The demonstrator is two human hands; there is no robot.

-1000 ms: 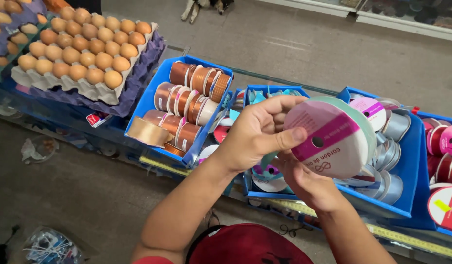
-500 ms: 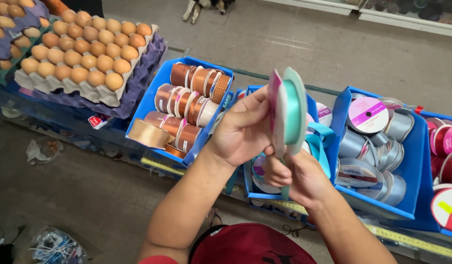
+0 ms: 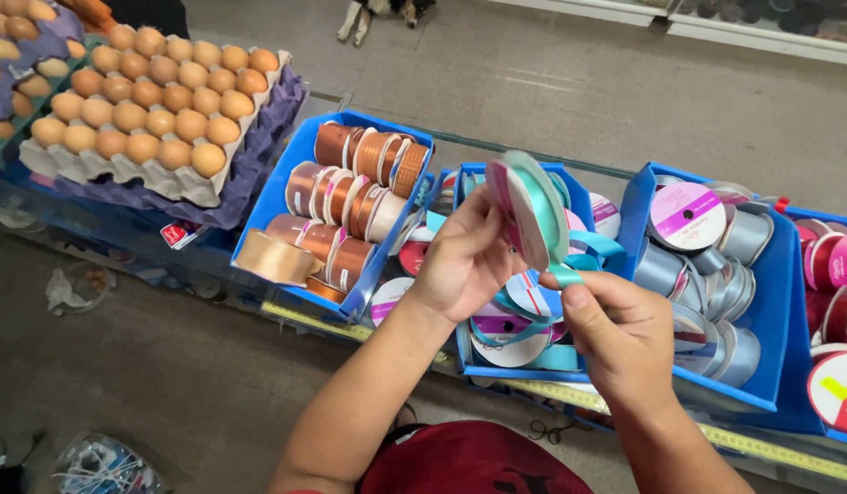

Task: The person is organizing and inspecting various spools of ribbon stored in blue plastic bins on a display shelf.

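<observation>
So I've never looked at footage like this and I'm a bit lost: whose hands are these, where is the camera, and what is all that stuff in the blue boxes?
The camera sits on a person's head and looks down, so the two bare hands are that person's own. The left hand holds up a spool of pale turquoise ribbon, seen nearly edge on. The right hand pinches the loose ribbon end just below the spool. Under the hands stands a row of blue bins on a counter with a measuring tape along its edge. The bin of copper and brown ribbon spools is on the left, the middle bin holds blue and teal ones, and the bin of silver-grey spools is on the right. Further left are trays of brown eggs.
</observation>
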